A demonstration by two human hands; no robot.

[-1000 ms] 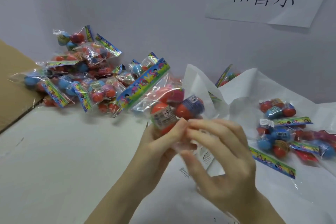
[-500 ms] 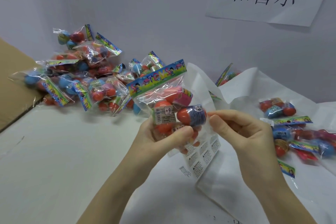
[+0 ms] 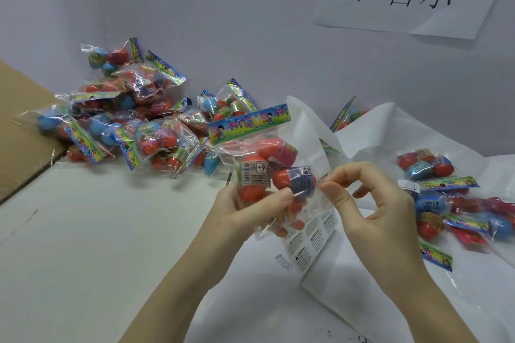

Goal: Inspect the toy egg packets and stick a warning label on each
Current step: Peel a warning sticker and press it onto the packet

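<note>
The left hand (image 3: 250, 203) grips the toy egg packet (image 3: 262, 172) upright above the table (image 3: 83, 231); at its 3 o'clock the right hand (image 3: 370, 211) pinches a small warning label (image 3: 324, 177). Best laid flat on clear film, then pressed smooth from one edge.

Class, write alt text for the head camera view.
A left hand grips a toy egg packet while the right hand pinches a small warning label beside it. More packets lie piled behind.
</note>
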